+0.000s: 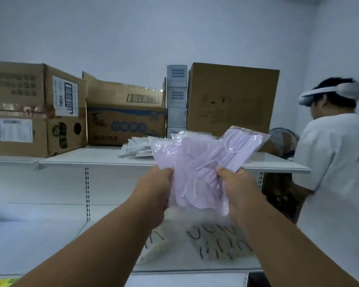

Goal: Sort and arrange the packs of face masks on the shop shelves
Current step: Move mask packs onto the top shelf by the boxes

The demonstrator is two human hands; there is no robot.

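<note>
Both hands hold up clear plastic packs of pale lilac face masks (197, 162) in front of the upper shelf (95, 157). My left hand (153, 187) pinches the left edge of the bundle, and my right hand (236, 189) grips the pack that fans out up and to the right. A small stack of white mask packs (136, 149) lies on the upper shelf just behind the held ones. On the lower shelf (50, 241), clear packs with dark ear loops (216, 241) lie below my hands.
Cardboard boxes line the upper shelf: two at the left (29, 108), one in the middle (124, 119), a tall one at the right (230, 100). White cartons (176, 100) stand stacked between them. A person in a white T-shirt (336, 172) with a headset stands close at the right.
</note>
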